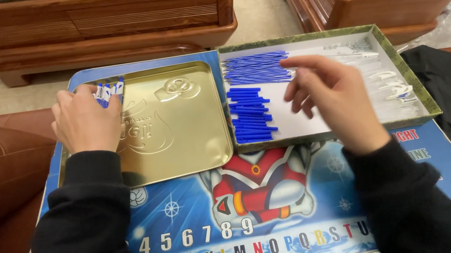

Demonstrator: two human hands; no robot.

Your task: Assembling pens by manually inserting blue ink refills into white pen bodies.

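Head view: small blue-and-white pieces (109, 92) sit pinched in the left hand (85, 120) over the gold tin lid (179, 127); the right hand (330, 92), fingers loosely spread and empty, hovers above blue sticks (251, 114) in the green box (429, 98), seemingly mid-assembly, picking next.

So there's a small bunch of blue and white pieces (109, 91) pinched upright at the far left corner of the gold tin lid (179, 127). Over in the green-rimmed box (403, 62), thin blue sticks (256, 69) lie fanned along its far edge, and shorter blue tubes (250, 114) are stacked below them.
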